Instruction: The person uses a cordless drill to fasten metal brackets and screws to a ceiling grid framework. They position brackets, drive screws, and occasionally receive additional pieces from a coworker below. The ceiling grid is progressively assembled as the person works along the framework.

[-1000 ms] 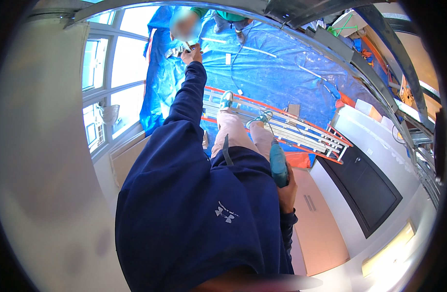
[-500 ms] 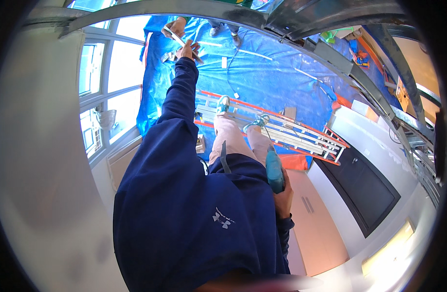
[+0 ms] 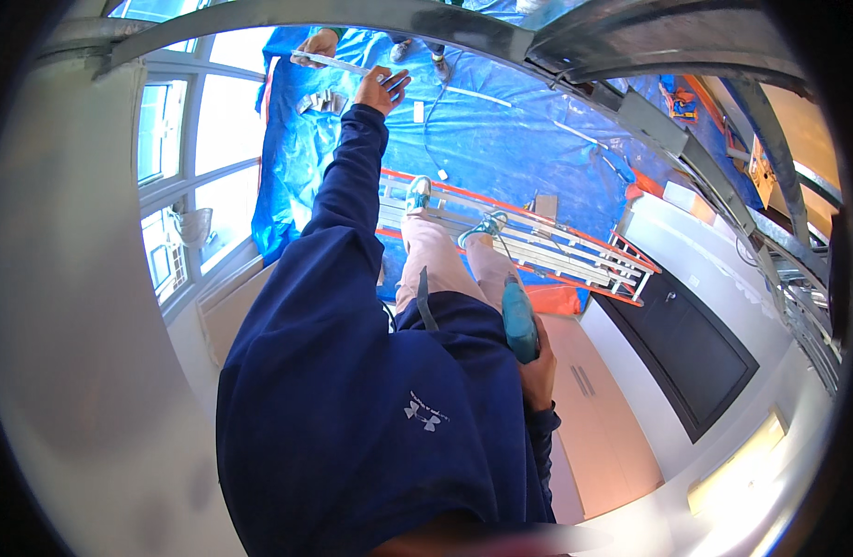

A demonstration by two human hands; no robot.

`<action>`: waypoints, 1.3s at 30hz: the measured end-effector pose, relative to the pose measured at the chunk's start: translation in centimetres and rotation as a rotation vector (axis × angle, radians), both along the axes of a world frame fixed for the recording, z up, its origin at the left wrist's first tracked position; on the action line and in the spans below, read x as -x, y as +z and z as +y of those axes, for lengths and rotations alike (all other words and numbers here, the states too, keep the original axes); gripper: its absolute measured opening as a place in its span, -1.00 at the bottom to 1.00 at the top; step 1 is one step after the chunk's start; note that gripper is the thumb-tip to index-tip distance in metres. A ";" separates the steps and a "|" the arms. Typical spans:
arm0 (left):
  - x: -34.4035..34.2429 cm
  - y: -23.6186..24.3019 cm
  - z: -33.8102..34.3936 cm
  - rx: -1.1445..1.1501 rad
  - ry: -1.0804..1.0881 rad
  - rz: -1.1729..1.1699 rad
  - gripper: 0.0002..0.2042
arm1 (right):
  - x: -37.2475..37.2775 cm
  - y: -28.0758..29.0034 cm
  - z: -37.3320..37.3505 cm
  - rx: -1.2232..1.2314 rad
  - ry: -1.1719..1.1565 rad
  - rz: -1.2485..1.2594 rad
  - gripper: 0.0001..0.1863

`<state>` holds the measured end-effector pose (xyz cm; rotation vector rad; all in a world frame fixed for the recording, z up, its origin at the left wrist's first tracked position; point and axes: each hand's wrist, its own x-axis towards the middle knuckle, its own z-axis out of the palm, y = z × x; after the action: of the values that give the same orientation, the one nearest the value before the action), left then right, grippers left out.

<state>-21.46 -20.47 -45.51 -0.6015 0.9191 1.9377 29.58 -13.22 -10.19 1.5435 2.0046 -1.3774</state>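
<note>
Reaching out at the upper left, my left hand [image 3: 378, 90] has its fingers closed around one end of a thin, flat, light-coloured strip [image 3: 338, 63]. A co-worker's hand [image 3: 320, 45] holds the strip's other end. My right hand [image 3: 538, 369] is down by my right thigh, wrapped around a teal power tool [image 3: 518, 321]. The tool points away from me, with a dark cord-like line near its far end; its exact kind is unclear. My fingers partly hide its near end.
Grey metal framing [image 3: 621, 56] crosses overhead and down the right. My feet stand on an orange-edged ladder or platform [image 3: 547, 243]. Blue sheeting [image 3: 501, 139] covers the floor below, with small blocks [image 3: 324, 100] and a cable on it. Windows [image 3: 227, 121] line the left; a dark door [image 3: 682, 353] is right.
My left hand has moved slightly right and up, and the strip has swung to a flatter angle. The co-worker's hand has shifted slightly left. My right hand keeps the tool by my thigh.
</note>
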 end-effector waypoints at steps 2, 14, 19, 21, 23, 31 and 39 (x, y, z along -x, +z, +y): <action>-0.7 -0.3 1.1 -0.046 -0.010 -0.002 -0.84 | 0.2 0.0 0.0 -0.006 0.003 0.027 -0.24; -3.6 -3.4 4.7 0.229 -0.029 0.011 -0.81 | -0.1 -0.3 0.1 0.001 0.025 0.052 -0.14; -3.6 -3.4 4.5 0.278 -0.042 0.028 -0.82 | -0.6 -0.9 0.3 -0.005 0.024 0.041 -0.14; -3.5 -3.1 4.5 0.302 -0.060 0.050 -0.82 | -0.6 -1.0 0.4 -0.019 0.038 0.040 -0.13; -3.4 -2.7 4.4 0.338 -0.073 0.073 -0.83 | -0.6 -1.1 0.5 -0.020 0.047 0.036 -0.12; -3.2 -3.2 4.7 0.556 -0.119 0.333 -0.72 | -0.7 -1.7 0.8 0.020 0.038 0.033 -0.11; -2.5 -5.8 6.9 0.779 -0.320 0.634 -0.64 | -0.3 -0.8 0.3 -0.012 0.007 0.015 -0.12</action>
<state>-18.99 -13.59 -51.27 -0.2150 2.0735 1.4421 29.88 -12.97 -10.99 1.5337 2.0291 -1.3807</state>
